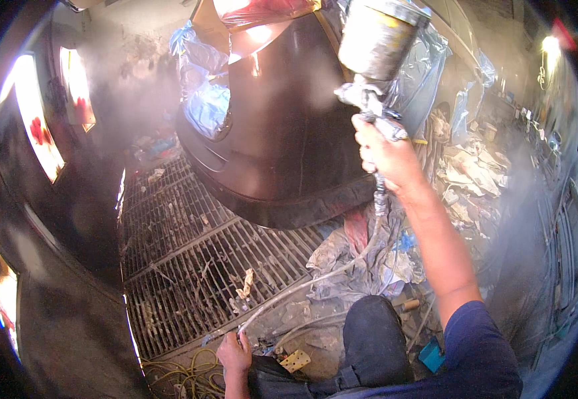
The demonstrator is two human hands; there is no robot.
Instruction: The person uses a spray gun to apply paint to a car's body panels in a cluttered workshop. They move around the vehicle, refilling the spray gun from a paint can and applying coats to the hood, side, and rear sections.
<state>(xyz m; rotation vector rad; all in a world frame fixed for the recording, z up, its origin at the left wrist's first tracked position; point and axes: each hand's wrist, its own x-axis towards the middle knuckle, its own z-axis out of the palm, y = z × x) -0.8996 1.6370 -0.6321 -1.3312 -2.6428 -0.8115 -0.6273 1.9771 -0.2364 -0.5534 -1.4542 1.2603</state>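
My right hand [390, 154] is wrapped round the grip of a spray gun [367, 100], whose paint-smeared cup [380, 41] stands on top. The gun is held up beside a dark, glossy vehicle body panel [289, 120]. From the base of the grip an air hose [315, 279] runs down and left. Low in the picture, my left hand [234, 352] is closed round that hose near my knee. Blue plastic masking film [208, 110] covers the opening at the panel's left, and more film hangs behind the gun. The spray gun's nozzle is hard to make out.
A metal floor grating [189, 266] lies below the panel. Crumpled sheets and paper [468, 173] litter the floor at right. A yellow hose [192, 372] is coiled beside my left hand, near a blue scrap [431, 354]. Haze hangs in the air; a dark door [69, 266] stands at left.
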